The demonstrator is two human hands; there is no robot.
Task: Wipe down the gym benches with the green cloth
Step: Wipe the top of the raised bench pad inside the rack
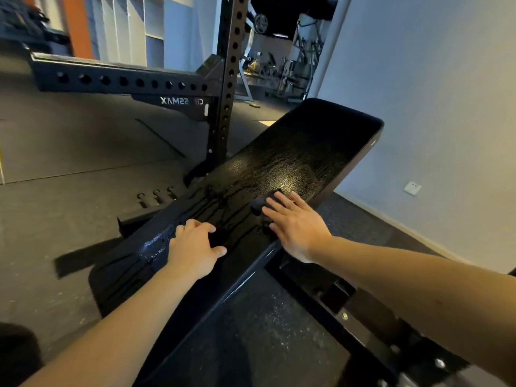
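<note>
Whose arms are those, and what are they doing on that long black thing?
The camera sits on a person's head, looking down, so you see that person's own arms. The long black thing is a padded gym bench, shiny and wet-looking. The right hand presses flat on a cloth, which looks dark in this light, to wipe the bench. The left hand rests on the bench too, holding nothing. The black post with holes behind is part of a weight rack.
</note>
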